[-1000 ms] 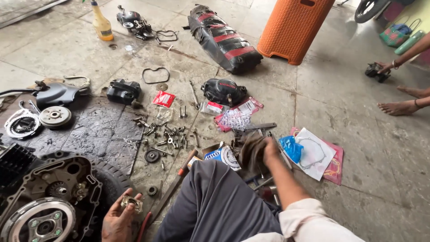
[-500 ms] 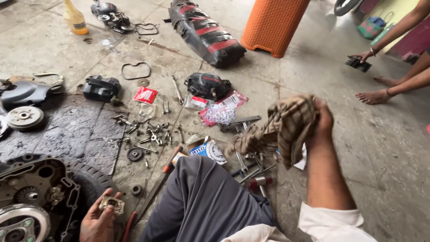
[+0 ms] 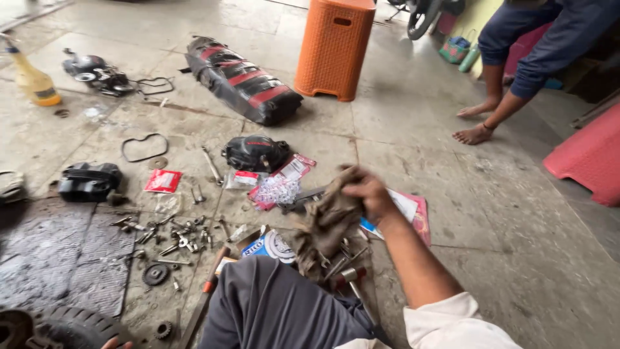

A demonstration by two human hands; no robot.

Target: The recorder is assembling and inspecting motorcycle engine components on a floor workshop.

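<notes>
Right hand (image 3: 367, 191) clenched on a dirty rag (image 3: 326, 226) above scattered bolts (image 3: 169, 236), seemingly for wiping; left hand (image 3: 116, 342) barely visible, grip unclear.

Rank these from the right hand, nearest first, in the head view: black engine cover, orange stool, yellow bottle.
From the right hand, which grips a dirty rag:
1. Black engine cover, just up-left of the hand, on the floor.
2. Orange stool, farther up, near the top centre.
3. Yellow bottle, far left, by the frame's upper-left edge.
</notes>
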